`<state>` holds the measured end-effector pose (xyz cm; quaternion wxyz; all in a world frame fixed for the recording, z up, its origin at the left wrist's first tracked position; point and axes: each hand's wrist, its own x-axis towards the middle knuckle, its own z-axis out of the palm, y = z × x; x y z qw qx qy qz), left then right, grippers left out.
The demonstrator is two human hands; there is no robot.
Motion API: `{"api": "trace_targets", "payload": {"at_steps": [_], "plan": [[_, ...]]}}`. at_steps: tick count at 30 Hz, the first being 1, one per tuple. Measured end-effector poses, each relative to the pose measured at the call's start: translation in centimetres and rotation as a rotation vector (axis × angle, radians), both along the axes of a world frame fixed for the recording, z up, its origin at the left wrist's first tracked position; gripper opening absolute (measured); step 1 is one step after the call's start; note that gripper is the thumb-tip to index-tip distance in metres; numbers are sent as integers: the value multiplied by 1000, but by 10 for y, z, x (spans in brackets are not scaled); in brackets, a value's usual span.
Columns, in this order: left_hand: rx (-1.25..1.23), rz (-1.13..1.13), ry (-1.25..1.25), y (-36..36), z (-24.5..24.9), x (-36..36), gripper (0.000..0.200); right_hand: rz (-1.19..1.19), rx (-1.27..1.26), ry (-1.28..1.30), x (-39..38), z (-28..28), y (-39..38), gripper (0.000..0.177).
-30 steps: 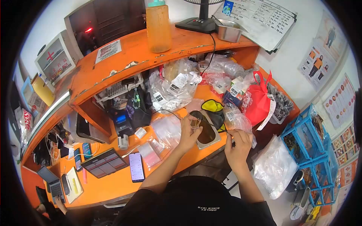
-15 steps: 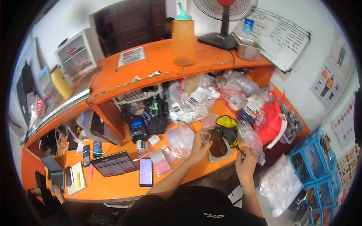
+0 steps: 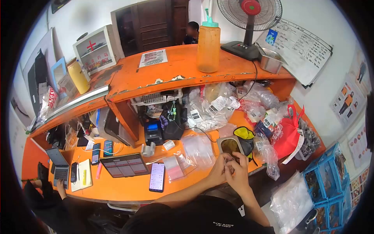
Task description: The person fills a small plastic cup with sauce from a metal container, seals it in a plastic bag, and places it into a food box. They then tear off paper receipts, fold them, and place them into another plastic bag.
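Metal container (image 3: 229, 137), open, with something dark inside, sits at the front edge of the orange table (image 3: 117, 191), straight ahead of the person in black. Both hands meet at its near edge and partly block my view of it. The left hand (image 3: 218, 171) reaches in from the left, forearm slanting low across the table's edge, its fingers curled and drawn together. The right hand (image 3: 238, 175) comes up steeply from below, elbow bent, wrist raised and fingers bent over toward the left ones. The fingertips of the two hands come together, pinched on something small and pale; from here I can't make out what it is, nor which fingers bear on it.

A black and yellow pouch (image 3: 244, 133) lies just beside the container, with a clear plastic bag (image 3: 266, 154) to its right. Thin clear plastic sheets (image 3: 198, 150) lie flat left of the container, and a lit phone (image 3: 156, 177) lies nearer the left forearm. Well apart, at the table's left end, another person's hand (image 3: 61, 189) rests at a laptop (image 3: 60, 175).
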<state>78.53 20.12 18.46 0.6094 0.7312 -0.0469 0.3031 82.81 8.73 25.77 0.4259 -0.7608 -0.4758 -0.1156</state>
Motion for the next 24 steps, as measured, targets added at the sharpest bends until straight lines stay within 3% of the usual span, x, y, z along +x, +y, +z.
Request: {"api": "trace_targets", "payload": {"at_steps": [1,5,9,11,12,24], "plan": [[-4,-14,4,-1,5,-2,46,-14,-4,4,2,-1,1,13],[-599,-332,11,16,16,-4,36,16,176,67,14,10,-7,13],[-535,-363,43,25,29,-6,21,60,230,125,17,21,-15,19],[-534,-223,-30,19,38,-6,13,61,416,585,9,21,-10,19],[-550,-209,-51,15,42,-7,14,99,453,669,8,17,-9,20],[-488,-187,23,11,40,-10,11,87,293,740,13,1,-12,8]]}}
